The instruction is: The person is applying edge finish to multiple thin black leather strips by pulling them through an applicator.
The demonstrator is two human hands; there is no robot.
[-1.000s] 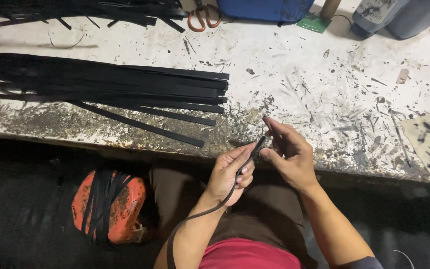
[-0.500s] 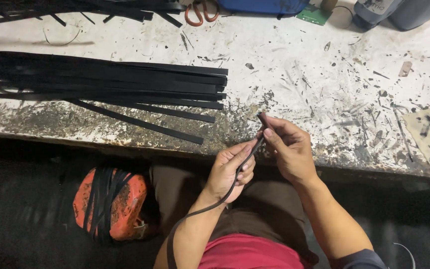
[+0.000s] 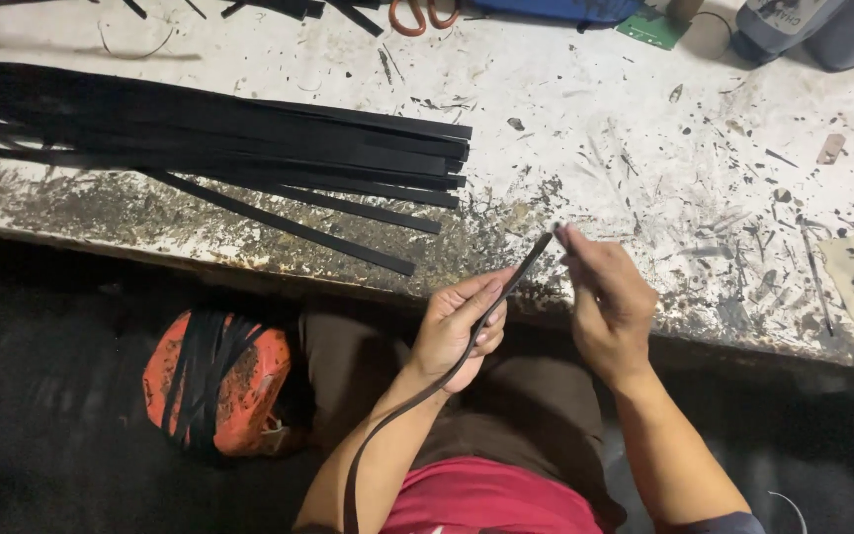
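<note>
One long black strip (image 3: 427, 391) runs from below my left forearm up to the table's front edge. My left hand (image 3: 459, 326) grips it along its middle, fingers curled round it. My right hand (image 3: 607, 302) pinches the strip's upper tip just above the worn white table (image 3: 644, 148). Left of both hands, a pile of black strips (image 3: 249, 148) lies flat on the table, ends pointing right.
An orange container (image 3: 217, 381) draped with black strips sits on the dark floor by my left knee. Orange-handled scissors (image 3: 419, 14), a blue object (image 3: 555, 8), a green card (image 3: 652, 28) and grey bottles (image 3: 812, 30) line the table's far edge.
Both hands have spread apart a little along the strip; my right hand now holds its tip further right and higher over the table edge. The view has shifted slightly.
</note>
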